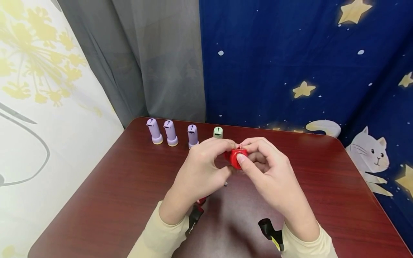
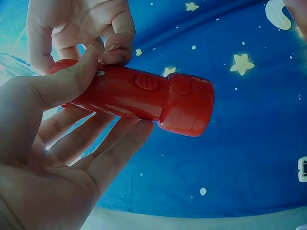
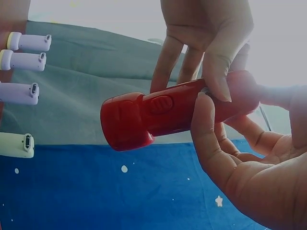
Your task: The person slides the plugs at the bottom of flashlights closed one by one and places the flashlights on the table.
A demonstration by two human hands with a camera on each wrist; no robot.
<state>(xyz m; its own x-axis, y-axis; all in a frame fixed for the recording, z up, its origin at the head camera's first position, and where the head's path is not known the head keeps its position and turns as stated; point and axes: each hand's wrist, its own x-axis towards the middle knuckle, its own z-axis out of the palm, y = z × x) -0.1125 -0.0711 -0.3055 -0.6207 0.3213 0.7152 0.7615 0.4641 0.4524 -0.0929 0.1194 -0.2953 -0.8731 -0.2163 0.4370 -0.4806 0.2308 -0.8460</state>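
Note:
A red flashlight (image 1: 237,161) is held up over the table, tail end toward me, between both hands. My left hand (image 1: 204,166) pinches its body, thumb on one side and fingertips (image 2: 144,125) along the other. With the thumb on the tail end and a fingertip (image 3: 204,103) at a small metal spot on the body, my right hand (image 1: 274,170) grips it too. The wide head (image 3: 125,122) and the ribbed switch (image 3: 162,104) stay uncovered in the right wrist view. Beyond the hands stands a pale green flashlight (image 1: 218,132), its lower part hidden.
Several purple flashlights, such as the leftmost one (image 1: 154,132), stand head down along the back left of the dark red table (image 1: 129,186). Part of another red object (image 1: 201,201) shows beside the left wrist. A blue starry curtain (image 1: 274,64) hangs behind.

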